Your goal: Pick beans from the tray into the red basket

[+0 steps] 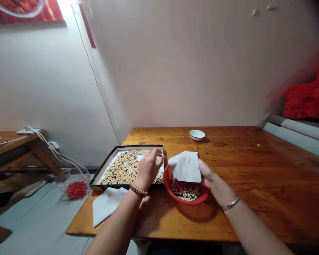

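Note:
My right hand (pixel 206 173) grips a white cloth (pixel 187 166) by its right edge and holds it over a red plastic basket (pixel 168 184). Beans (pixel 187 194), mostly pale with some dark ones, lie in the bottom of that basket; the cloth hides part of its inside. Above the right side of a shallow black-edged tray (pixel 95 177) is my left hand (pixel 150 163), its fingers loosely bent and apart, with nothing visible in them. Pale and dark beans (pixel 124 166) are spread over the tray's white lining.
Another white cloth (pixel 107 205) lies folded at the table's front left. A small white enamel bowl (pixel 197 134) stands near the back of the wooden table (pixel 255 184). On the floor to the left is a clear bag with red contents (pixel 76 190), below hanging cables (pixel 53 150).

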